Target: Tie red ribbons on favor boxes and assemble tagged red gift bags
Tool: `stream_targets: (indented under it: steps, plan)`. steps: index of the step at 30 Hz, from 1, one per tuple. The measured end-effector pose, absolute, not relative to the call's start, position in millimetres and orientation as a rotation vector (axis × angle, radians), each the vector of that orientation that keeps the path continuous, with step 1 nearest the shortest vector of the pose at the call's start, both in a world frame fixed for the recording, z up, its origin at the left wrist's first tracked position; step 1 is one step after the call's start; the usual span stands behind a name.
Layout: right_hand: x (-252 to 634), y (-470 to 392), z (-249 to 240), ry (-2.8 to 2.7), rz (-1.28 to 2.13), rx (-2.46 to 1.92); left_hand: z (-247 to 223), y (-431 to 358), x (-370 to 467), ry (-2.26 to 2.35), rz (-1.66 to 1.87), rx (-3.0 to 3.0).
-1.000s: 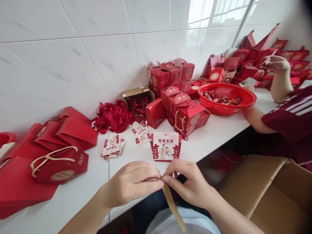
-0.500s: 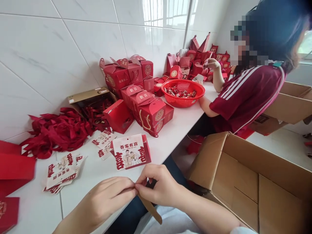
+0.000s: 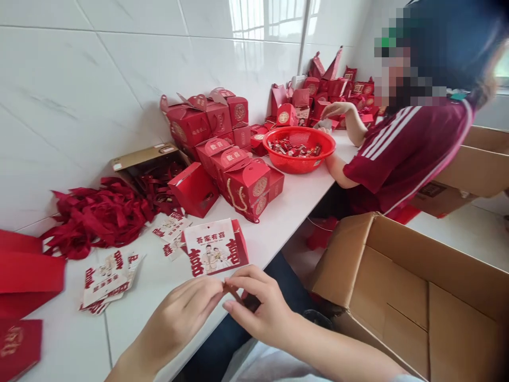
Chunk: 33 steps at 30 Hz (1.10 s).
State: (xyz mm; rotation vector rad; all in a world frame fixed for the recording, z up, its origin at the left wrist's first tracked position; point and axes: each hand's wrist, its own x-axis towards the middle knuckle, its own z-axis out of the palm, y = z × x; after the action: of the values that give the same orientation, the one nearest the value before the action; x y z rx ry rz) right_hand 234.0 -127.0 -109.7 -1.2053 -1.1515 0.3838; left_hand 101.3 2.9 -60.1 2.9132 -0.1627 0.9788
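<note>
Over the table's front edge, my left hand (image 3: 185, 302) pinches one end of a narrow brown ribbon (image 3: 234, 293) between thumb and fingers. My right hand (image 3: 264, 302) curls around the ribbon from the other side, and its fingers partly hide the strip. Just beyond both hands, a white printed card (image 3: 210, 246) with a couple and red characters leans against a small red box (image 3: 240, 241). More such cards lie left of it, in a loose stack (image 3: 105, 281) and a smaller pile (image 3: 170, 229).
Behind the cards lie a heap of dark red ribbon (image 3: 99, 215) and stacked red gift boxes (image 3: 242, 183). A red basket (image 3: 300, 164) of small wrapped items stands by a co-worker in a maroon shirt (image 3: 413, 143). A large open carton (image 3: 374, 270) is at my right.
The ribbon's tan end, which hung below my hands, is now drawn up between them. My right fingers have spread a little. The co-worker's raised hand has come down.
</note>
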Motion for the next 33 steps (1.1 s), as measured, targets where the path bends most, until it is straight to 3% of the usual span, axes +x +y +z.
stream_targets:
  steps: [7, 17, 28, 33]
  plan:
    - [232, -129, -117, -1.117, 0.396, -1.241, -77, -19, 102, 0.202, 1.118, 2.689]
    - [236, -124, -109, -0.916, 1.016, -1.118, -101, -29, 91, 0.125, 1.407, 2.565]
    - [245, -126, -118, -0.816, 1.285, -1.11, -107, -20, 92, 0.055, 1.371, 2.596]
    - [255, -135, -114, -0.904, 1.02, -1.108, -106, -11, 86, 0.19, 1.465, 2.463]
